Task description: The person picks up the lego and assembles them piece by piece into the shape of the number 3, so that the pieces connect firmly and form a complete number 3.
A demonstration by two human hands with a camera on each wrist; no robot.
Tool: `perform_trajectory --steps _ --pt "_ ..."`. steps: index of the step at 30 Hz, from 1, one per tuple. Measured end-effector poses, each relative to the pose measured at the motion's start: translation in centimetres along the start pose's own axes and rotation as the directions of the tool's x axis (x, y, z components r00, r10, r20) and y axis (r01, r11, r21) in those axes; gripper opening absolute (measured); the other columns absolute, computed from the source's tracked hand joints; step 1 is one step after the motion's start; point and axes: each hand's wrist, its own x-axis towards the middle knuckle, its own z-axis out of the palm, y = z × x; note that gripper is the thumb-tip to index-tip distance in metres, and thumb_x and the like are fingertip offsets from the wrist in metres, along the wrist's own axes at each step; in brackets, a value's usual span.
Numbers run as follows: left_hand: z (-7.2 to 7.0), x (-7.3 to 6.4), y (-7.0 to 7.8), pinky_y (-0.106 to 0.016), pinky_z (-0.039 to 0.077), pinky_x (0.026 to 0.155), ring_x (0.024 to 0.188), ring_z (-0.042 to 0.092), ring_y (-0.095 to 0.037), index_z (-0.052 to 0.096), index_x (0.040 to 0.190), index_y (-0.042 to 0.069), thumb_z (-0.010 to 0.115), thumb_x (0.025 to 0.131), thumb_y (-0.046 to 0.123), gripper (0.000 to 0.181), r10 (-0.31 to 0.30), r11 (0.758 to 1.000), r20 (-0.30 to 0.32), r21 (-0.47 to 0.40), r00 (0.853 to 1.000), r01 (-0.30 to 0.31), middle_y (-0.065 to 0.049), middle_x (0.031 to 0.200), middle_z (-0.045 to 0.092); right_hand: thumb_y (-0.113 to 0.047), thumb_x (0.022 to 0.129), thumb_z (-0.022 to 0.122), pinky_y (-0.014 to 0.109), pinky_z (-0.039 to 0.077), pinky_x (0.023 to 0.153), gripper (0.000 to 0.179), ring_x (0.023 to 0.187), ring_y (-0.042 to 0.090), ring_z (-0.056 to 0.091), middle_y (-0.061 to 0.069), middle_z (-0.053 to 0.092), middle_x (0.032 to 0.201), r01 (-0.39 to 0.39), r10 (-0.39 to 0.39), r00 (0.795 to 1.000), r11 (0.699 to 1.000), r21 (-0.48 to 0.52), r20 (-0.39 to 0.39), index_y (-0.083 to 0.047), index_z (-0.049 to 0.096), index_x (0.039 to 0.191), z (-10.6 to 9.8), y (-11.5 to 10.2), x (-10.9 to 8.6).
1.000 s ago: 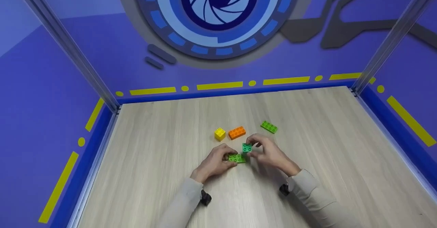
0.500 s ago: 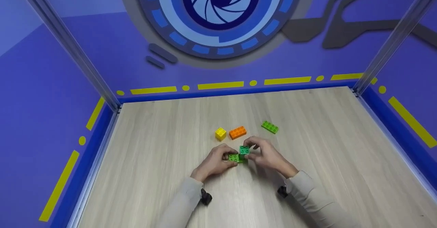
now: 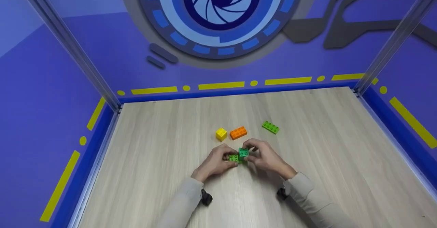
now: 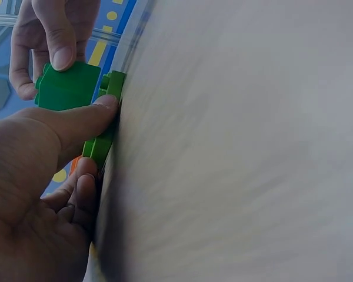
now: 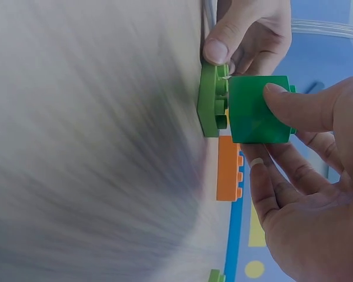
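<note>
My left hand (image 3: 215, 160) holds a thin light-green building brick (image 3: 233, 158) with two rows of studs at its left end, thumb on the near side. That brick lies flat on the table. With thumb and fingers, my right hand (image 3: 268, 157) pinches a square dark-green building brick (image 3: 243, 152), studs up, over the thin brick's right half. The right wrist view has a narrow gap between the dark-green brick (image 5: 253, 111) and the studs of the light-green one (image 5: 208, 106). From above, the dark-green brick hides part of the thin brick.
Beyond the hands stand a yellow square brick (image 3: 221, 134) and an orange long brick (image 3: 238, 132). Farther right lies another thin light-green brick (image 3: 270, 127). Blue printed panels (image 3: 218, 74) border the wooden table (image 3: 164, 129) at the back and sides.
My right hand has brought the dark-green brick left and slightly nearer, from beside the thin brick's right end to over its right half. The left hand has stayed nearly still.
</note>
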Motion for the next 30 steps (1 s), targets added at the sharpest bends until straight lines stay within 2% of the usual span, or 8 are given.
perform_trajectory --steps 3,10,18,24,30 --pt "0.01 -0.03 0.04 -0.023 0.045 0.077 0.092 0.057 -0.013 0.077 0.128 0.017 0.085 0.094 0.024 0.036 -0.007 1.0 0.0 -0.008 1.0 0.007 0.002 0.109 0.066 0.002 0.091 0.08 0.049 0.061 0.095 0.026 0.106 0.021 0.07 0.0 0.073 0.11 0.01 -0.01 1.0 1.0 0.005 0.0 -0.012 0.069 0.111 0.09 0.21 -0.05" --pt "0.03 -0.04 -0.01 -0.022 0.045 0.077 0.091 0.056 -0.012 0.077 0.129 0.016 0.086 0.093 0.024 0.037 -0.012 1.0 -0.002 -0.023 1.0 0.012 0.003 0.108 0.066 0.0 0.092 0.081 0.047 0.061 0.097 0.026 0.107 0.018 0.069 -0.003 0.072 0.111 -0.025 0.025 1.0 1.0 0.018 0.011 -0.014 0.069 0.111 0.25 0.24 -0.07" --pt "0.08 -0.07 -0.15 -0.022 0.044 0.077 0.091 0.055 -0.012 0.078 0.128 0.016 0.086 0.092 0.024 0.037 -0.01 1.0 -0.008 -0.03 1.0 0.009 0.004 0.108 0.066 0.0 0.093 0.081 0.051 0.061 0.096 0.026 0.108 0.023 0.07 0.0 0.072 0.112 -0.009 0.009 1.0 1.0 0.006 0.013 -0.013 0.069 0.111 0.38 0.4 -0.1" --pt "0.23 -0.09 -0.2 -0.021 0.044 0.076 0.088 0.054 -0.01 0.078 0.128 0.016 0.085 0.093 0.021 0.036 -0.007 0.999 -0.013 -0.032 1.0 0.007 0.002 0.106 0.065 0.0 0.092 0.081 0.049 0.062 0.094 0.026 0.108 0.023 0.07 -0.001 0.072 0.111 0.001 -0.001 1.0 1.0 -0.022 0.013 -0.013 0.07 0.111 0.38 0.3 -0.1" --pt "0.17 -0.08 -0.17 -0.022 0.045 0.078 0.09 0.053 -0.009 0.078 0.127 0.017 0.086 0.093 0.023 0.036 -0.015 1.0 -0.013 -0.025 1.0 0.014 0.004 0.106 0.065 0.0 0.092 0.081 0.045 0.062 0.096 0.028 0.11 0.02 0.07 -0.004 0.071 0.112 -0.027 0.028 0.999 0.999 -0.037 0.028 -0.015 0.07 0.112 0.39 -0.06 -0.06"
